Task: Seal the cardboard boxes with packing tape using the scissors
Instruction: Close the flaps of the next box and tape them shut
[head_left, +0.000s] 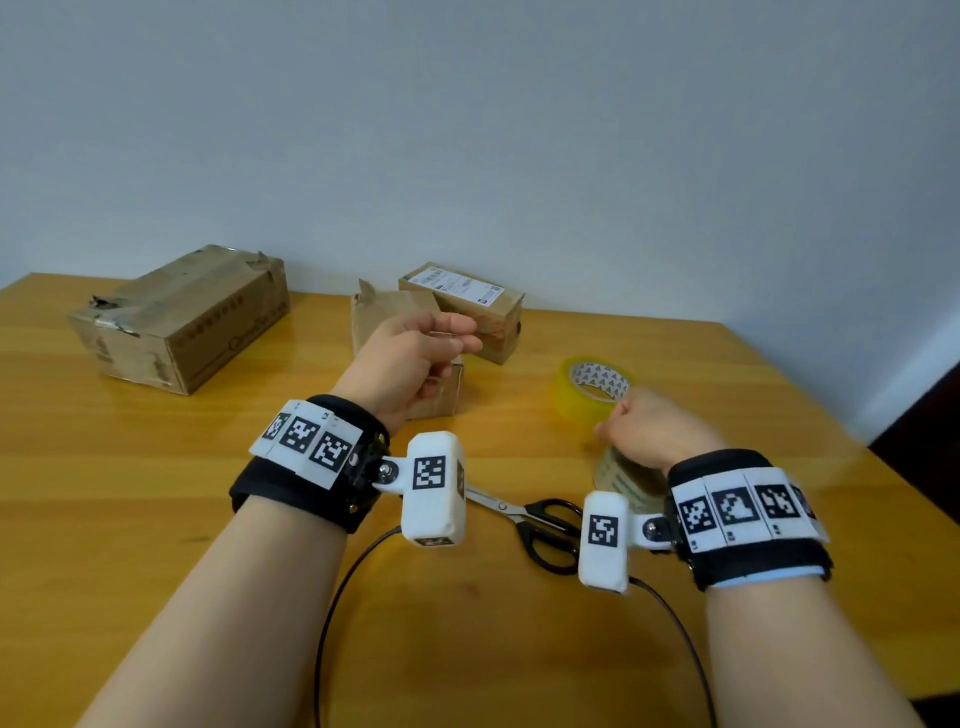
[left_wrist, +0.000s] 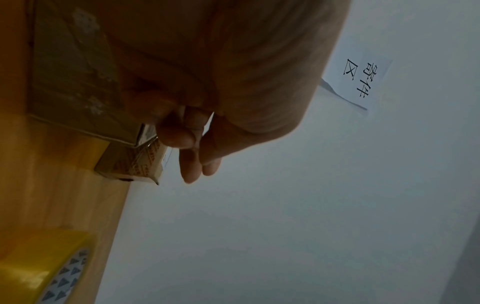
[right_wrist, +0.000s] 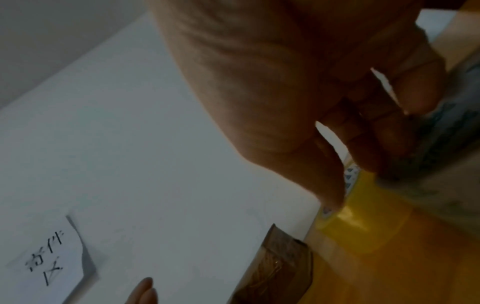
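My left hand (head_left: 415, 353) hovers over a small open cardboard box (head_left: 441, 395) at mid-table, its fingers (left_wrist: 192, 164) loosely curled and holding nothing. My right hand (head_left: 649, 426) is curled over the top of a pale box with green print (head_left: 618, 478), blurred near the table's right side; the print also shows in the right wrist view (right_wrist: 446, 144). Just behind that hand stands a yellow tape roll (head_left: 597, 384). Black-handled scissors (head_left: 545, 519) lie shut on the table between my wrists. A box with a white label (head_left: 467, 301) stands behind the small box.
A large worn cardboard box (head_left: 182, 322) sits at the back left of the wooden table (head_left: 156, 519). Black cables (head_left: 343, 587) trail from the wrist cameras over the near table. A paper note (left_wrist: 363, 82) hangs on the wall behind.
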